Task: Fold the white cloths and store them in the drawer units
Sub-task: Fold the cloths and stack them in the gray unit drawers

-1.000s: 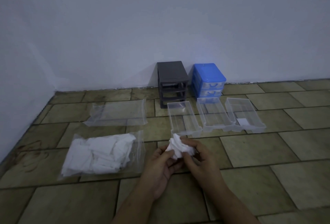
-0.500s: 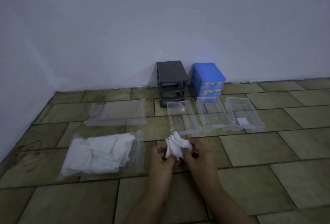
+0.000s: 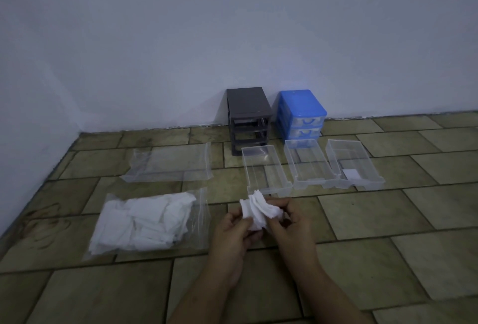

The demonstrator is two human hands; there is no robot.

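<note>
In the head view, we hold a small stack of white cloths [image 3: 258, 213] over the tiled floor [image 3: 388, 259], just short of the near end of the left clear drawer [image 3: 266, 168]. Our left hand [image 3: 234, 230] pinches the stack's lower left edge, fingers curled onto it; our right hand [image 3: 287, 221] grips the right side, fingers wrapped round the fanned layers. So both hands are closed on the cloth, which sits between them and rises above the fingertips, its upper edges splayed like pages.

To do this step well, we judge that we should square those loose edges first: press the layers flat between thumbs and fingers, line up the corners, then fold once so the bundle is narrower than the drawer. Pinching near the middle should stop the outer sheets sliding off.

Three clear drawers lie side by side toward the floor's far edge: the left one nearest our hands, the middle drawer [image 3: 307, 166] beside it, and the right drawer [image 3: 351, 166], which holds a small white piece whose nature we cannot make out. Behind them, against the wall, stand the grey drawer unit [image 3: 248, 116] with open slots and the blue drawer unit [image 3: 301, 111]. Toward the floor's left side a plastic bag of white cloths [image 3: 144, 223] awaits, and an apparently empty clear bag [image 3: 168, 163] lies beyond it.
</note>
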